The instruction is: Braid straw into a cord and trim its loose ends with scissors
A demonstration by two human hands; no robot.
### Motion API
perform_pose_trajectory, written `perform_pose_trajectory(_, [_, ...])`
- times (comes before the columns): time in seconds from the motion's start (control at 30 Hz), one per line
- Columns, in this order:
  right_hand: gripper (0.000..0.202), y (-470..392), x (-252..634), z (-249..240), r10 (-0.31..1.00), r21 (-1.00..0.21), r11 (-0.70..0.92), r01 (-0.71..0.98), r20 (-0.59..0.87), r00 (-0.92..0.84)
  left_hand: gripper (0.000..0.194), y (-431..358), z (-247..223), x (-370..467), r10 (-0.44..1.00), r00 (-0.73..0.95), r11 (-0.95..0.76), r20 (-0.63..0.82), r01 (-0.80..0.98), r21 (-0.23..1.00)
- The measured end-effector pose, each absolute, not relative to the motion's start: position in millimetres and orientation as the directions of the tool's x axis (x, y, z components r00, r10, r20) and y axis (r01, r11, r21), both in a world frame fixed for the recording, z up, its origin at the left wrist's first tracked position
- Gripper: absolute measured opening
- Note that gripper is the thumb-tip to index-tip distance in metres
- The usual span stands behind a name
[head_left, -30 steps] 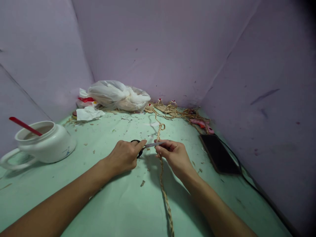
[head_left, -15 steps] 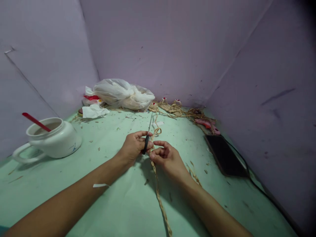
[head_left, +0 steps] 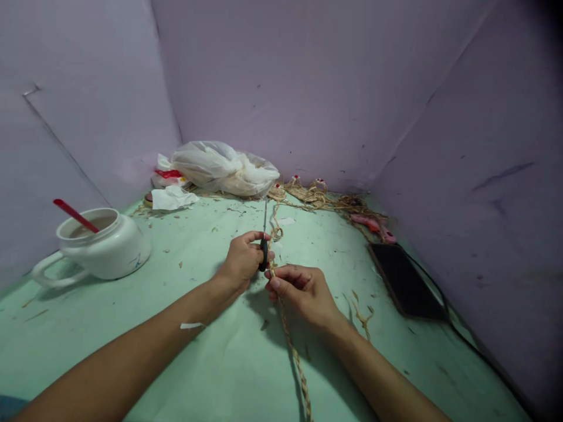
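Observation:
My left hand (head_left: 244,258) is closed around the black handles of a pair of scissors (head_left: 264,253), whose thin blades point away from me. A braided straw-coloured cord (head_left: 294,351) runs from the near table edge up between my hands. My right hand (head_left: 303,290) pinches this cord between thumb and fingers, just below the left fingertips. Beyond the hands, the cord's thinner end curls into a small loop (head_left: 277,233) on the table. My left fingertips are beside the cord; whether they also grip it I cannot tell.
On the left stands a white mug (head_left: 109,249) with a red stick in it. A knotted plastic bag (head_left: 224,167) and white tissue (head_left: 173,198) lie at the back. Woven pieces (head_left: 303,190), a pink tool (head_left: 373,224) and a dark phone (head_left: 407,281) lie right, fibre scraps (head_left: 363,319) nearer.
My right hand has slid slightly down the cord, towards me, its fingers now closer together. The scissors have turned more upright in my left hand. The whole view has shifted a little.

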State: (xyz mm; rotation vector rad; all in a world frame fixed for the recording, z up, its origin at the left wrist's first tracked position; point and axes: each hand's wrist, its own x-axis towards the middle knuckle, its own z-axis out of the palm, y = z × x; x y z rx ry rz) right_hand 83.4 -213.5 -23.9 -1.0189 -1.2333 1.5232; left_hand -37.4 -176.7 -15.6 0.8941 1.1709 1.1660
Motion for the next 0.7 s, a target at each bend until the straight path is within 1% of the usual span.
perform_pose_trajectory(0.1, [0.018, -213.0, 83.8, -25.9, 0.964, -0.993, -0.066, -0.102, -0.037, -0.264, 0.037, -174.6, -19.4, -36.5, 0.973, 0.017, 0.228, -0.229, -0.188, 0.955])
perform_pose_trajectory(0.17, [0.014, -210.8, 85.0, -26.8, 0.969, -0.996, -0.067, -0.059, -0.051, -0.241, 0.036, -172.0, -20.0, -41.2, 0.982, 0.033, 0.191, -0.188, -0.112, 0.975])
perform_pose_trajectory(0.23, [0.012, -207.1, 87.6, -26.2, 0.982, -0.996, -0.083, -0.014, -0.079, -0.171, 0.034, -170.4, -18.4, -50.4, 0.995, 0.052, 0.082, -0.083, 0.037, 0.996])
perform_pose_trajectory(0.3, [0.012, -202.5, 92.0, -23.7, 0.992, -0.995, -0.099, 0.009, -0.100, -0.083, 0.031, -171.0, -15.8, -62.1, 0.991, 0.111, -0.105, 0.079, 0.247, 0.963])
perform_pose_trajectory(0.33, [0.013, -200.3, 94.7, -22.0, 0.994, -0.995, -0.103, 0.012, -0.103, -0.044, 0.029, -172.1, -14.6, -67.9, 0.971, 0.168, -0.223, 0.171, 0.373, 0.900])
perform_pose_trajectory(0.37, [0.013, -198.1, 97.6, -20.2, 0.994, -0.995, -0.104, 0.010, -0.104, -0.015, 0.029, -173.6, -13.7, -73.1, 0.943, 0.225, -0.327, 0.243, 0.505, 0.799])
perform_pose_trajectory(0.4, [0.014, -196.3, 100.5, -18.6, 0.994, -0.994, -0.106, 0.010, -0.106, 0.008, 0.029, -175.2, -13.4, -77.3, 0.914, 0.295, -0.404, 0.279, 0.605, 0.686])
perform_pose_trajectory(0.43, [0.014, -194.8, 103.2, -17.2, 0.994, -0.994, -0.108, 0.013, -0.108, 0.024, 0.029, -176.7, -13.6, -80.3, 0.880, 0.362, -0.475, 0.308, 0.657, 0.585])
perform_pose_trajectory(0.5, [0.014, -192.7, 107.6, -15.7, 0.993, -0.993, -0.112, 0.029, -0.111, 0.046, 0.034, -179.0, -15.0, -83.3, 0.819, 0.474, -0.574, 0.323, 0.693, 0.437])
perform_pose_trajectory(0.57, [0.013, -191.4, 110.1, -16.2, 0.994, -0.994, -0.099, 0.039, -0.097, 0.049, 0.042, -180.1, -16.7, -83.3, 0.773, 0.547, -0.632, 0.321, 0.700, 0.331])
perform_pose_trajectory(0.7, [0.013, -189.4, 111.7, -19.4, 0.999, -0.999, -0.043, 0.024, -0.043, 0.018, 0.050, -180.4, -16.9, -81.5, 0.736, 0.603, -0.663, 0.308, 0.735, 0.145])
